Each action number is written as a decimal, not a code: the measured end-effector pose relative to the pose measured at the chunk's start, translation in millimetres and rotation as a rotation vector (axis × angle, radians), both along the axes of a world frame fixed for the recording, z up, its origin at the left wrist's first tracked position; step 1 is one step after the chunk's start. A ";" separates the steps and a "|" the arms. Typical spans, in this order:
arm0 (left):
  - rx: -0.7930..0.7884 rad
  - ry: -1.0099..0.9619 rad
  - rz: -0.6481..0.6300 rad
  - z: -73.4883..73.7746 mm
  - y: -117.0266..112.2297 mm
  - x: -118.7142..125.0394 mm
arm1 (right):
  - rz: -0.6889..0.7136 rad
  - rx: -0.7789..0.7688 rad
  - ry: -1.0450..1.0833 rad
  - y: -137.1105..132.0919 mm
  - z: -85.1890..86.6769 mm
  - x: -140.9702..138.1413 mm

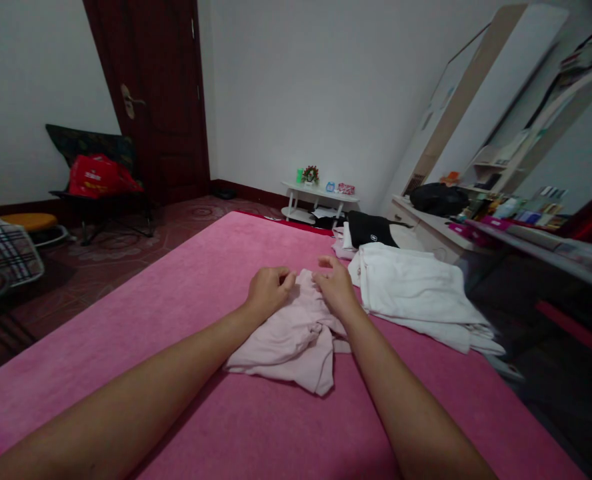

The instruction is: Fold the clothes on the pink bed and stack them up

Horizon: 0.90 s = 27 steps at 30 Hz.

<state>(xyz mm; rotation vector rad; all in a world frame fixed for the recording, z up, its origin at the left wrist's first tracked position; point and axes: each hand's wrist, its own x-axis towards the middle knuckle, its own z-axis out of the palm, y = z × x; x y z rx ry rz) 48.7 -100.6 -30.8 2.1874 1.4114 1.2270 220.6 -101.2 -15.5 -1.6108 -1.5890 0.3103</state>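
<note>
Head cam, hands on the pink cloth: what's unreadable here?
Head view: pale pink crumpled cloth, garment type unclear; it is bunched and the forearms cover its sides.
Head view: left hand and right hand, grip unclear; fingertips curl behind the knuckles.
Head view: small items on the low white table, too small.
Head view: boxes on the grey shelf, blurred near the edge.

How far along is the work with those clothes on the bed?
Looks done: a white garment lies roughly folded to the right, a black garment beyond it. In hand: the left hand and right hand pinch the far edge of a pale pink garment on the pink bed. To do: that garment is crumpled, not flattened or folded.
</note>
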 end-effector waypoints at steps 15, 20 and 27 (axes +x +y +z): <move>0.142 0.424 -0.482 5.6 -13.2 9.3 | -0.234 -0.090 -0.213 7.2 -17.5 36.6; 0.042 0.644 -0.560 -5.4 -7.1 13.5 | -0.187 -0.216 -0.240 3.4 -11.6 52.2; -0.074 0.670 -0.567 -5.6 -7.8 15.3 | 0.009 -0.507 -0.434 -21.4 11.8 84.0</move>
